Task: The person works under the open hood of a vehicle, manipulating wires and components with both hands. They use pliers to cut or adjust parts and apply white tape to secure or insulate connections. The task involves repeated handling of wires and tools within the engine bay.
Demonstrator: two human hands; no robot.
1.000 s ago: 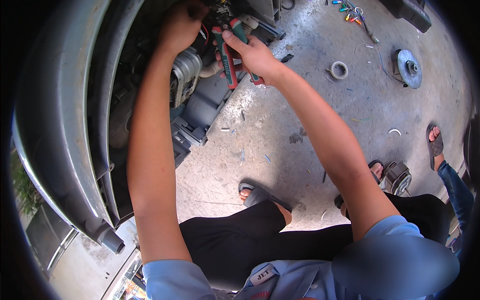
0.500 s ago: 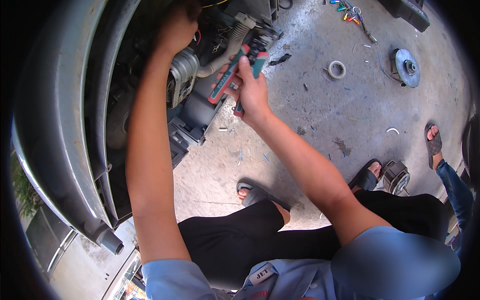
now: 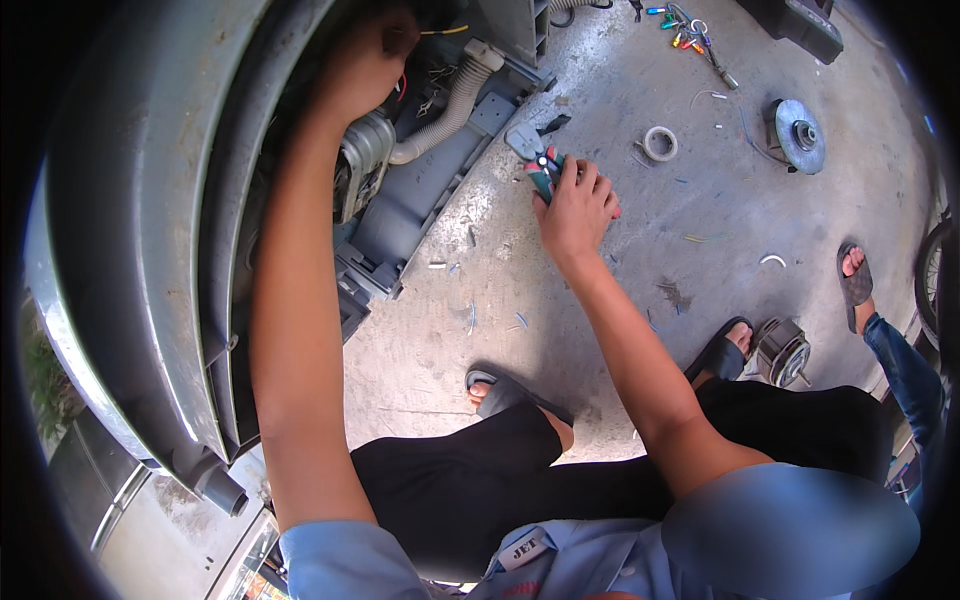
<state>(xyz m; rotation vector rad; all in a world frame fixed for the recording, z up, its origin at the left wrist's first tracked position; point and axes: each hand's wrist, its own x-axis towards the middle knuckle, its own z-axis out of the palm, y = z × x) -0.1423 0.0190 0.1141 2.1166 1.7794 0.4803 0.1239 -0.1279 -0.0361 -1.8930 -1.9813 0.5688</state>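
My left hand (image 3: pixel 362 70) reaches into the open underside of a grey machine cabinet (image 3: pixel 185 200). Its fingers are closed, and a short yellow wire (image 3: pixel 443 31) sticks out beside them; the fingertips are partly in shadow. A thin red wire (image 3: pixel 403 88) hangs just below. Over the floor, my right hand (image 3: pixel 580 212) is wrapped around wire strippers (image 3: pixel 541 168) with green and red handles, their grey head pointing away from me. Close to the left wrist sit a metal motor housing (image 3: pixel 365 160) and a ribbed grey hose (image 3: pixel 445 125).
A tape roll (image 3: pixel 660 144), a round metal disc assembly (image 3: pixel 798 135) and a bunch of colourful keys (image 3: pixel 685 30) lie on the concrete floor. A loose motor (image 3: pixel 780 352) stands near my sandalled foot. Another person's foot (image 3: pixel 855 275) is at the right. Wire scraps are scattered about.
My right hand has swung right and slightly nearer with the wire strippers, away from the cabinet, and turned over. The left hand stays inside; more of the yellow wire shows.
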